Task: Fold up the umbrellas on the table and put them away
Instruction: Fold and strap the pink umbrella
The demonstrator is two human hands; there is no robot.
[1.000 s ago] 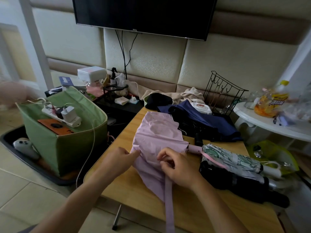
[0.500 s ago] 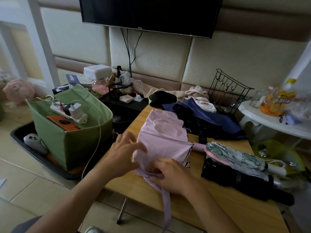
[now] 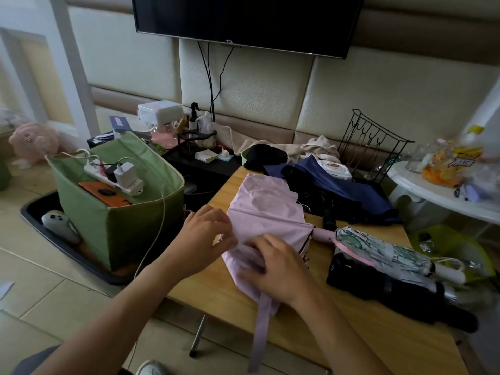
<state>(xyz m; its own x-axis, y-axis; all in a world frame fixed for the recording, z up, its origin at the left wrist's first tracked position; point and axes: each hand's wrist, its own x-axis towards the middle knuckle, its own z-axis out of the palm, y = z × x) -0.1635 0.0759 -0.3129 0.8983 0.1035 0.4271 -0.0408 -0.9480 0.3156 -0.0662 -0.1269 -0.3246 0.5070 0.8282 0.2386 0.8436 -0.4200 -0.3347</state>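
While pink umbrella (image 3: 266, 212) lies on wooden table (image 3: 378, 345), I pinch canopy edge with left hand (image 3: 205, 236), gathering pleats. Right hand (image 3: 276, 269) lies fingers-down on fabric, likely pinning folds; strap (image 3: 261, 331) dangles below fingers. Two rolled umbrellas right of fingers.
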